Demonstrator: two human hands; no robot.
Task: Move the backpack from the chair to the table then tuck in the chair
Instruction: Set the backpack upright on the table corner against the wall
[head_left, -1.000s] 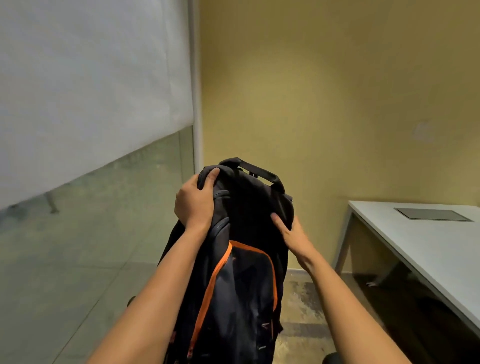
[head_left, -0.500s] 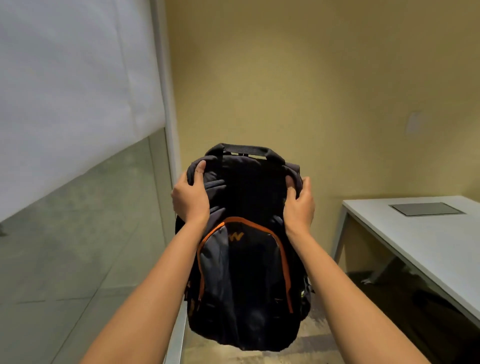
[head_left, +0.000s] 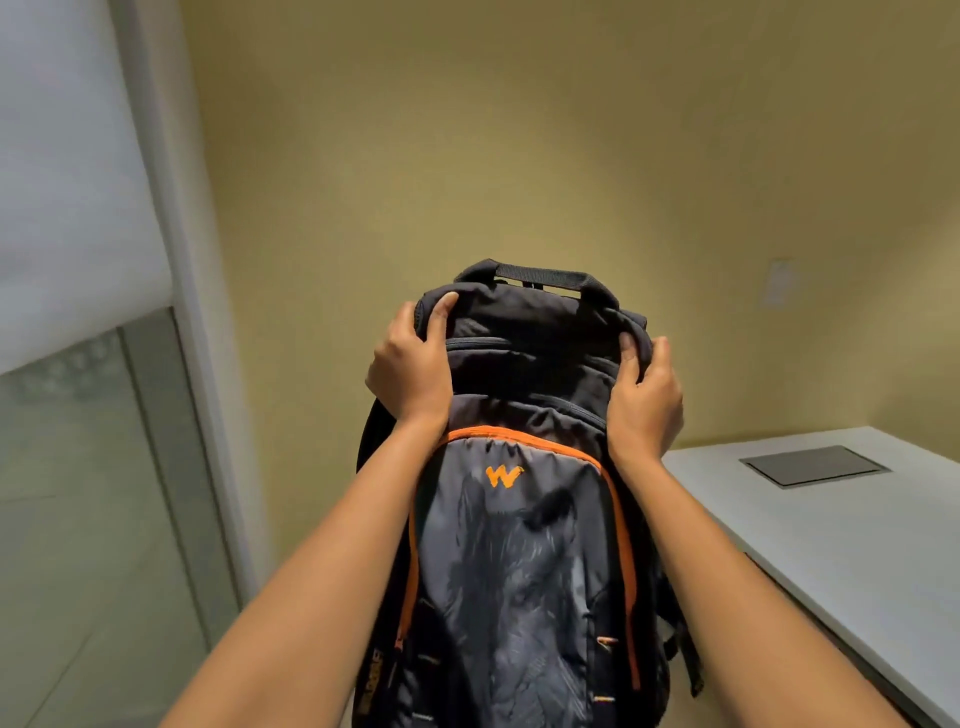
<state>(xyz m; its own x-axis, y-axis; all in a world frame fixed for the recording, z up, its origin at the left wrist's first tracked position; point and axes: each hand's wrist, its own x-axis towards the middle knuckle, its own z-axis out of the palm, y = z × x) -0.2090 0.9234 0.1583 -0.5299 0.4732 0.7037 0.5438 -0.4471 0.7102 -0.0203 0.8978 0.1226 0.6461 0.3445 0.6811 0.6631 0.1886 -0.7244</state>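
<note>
Backpack (head_left: 519, 545) now faces camera squarely, swung right toward the surface (head_left: 852, 545) at 3 o'clock. Left hand (head_left: 410, 364) and right hand (head_left: 644, 400) fingers grasping its top corners, held airborne.

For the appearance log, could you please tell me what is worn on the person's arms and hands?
Nothing worn shows. The left hand and right hand are bare, with no gloves and no rings in sight, and the wrists carry no watch or bracelet. Both forearms are uncovered all the way down to the bottom of the picture, so any sleeve would end above what the camera sees.
</note>
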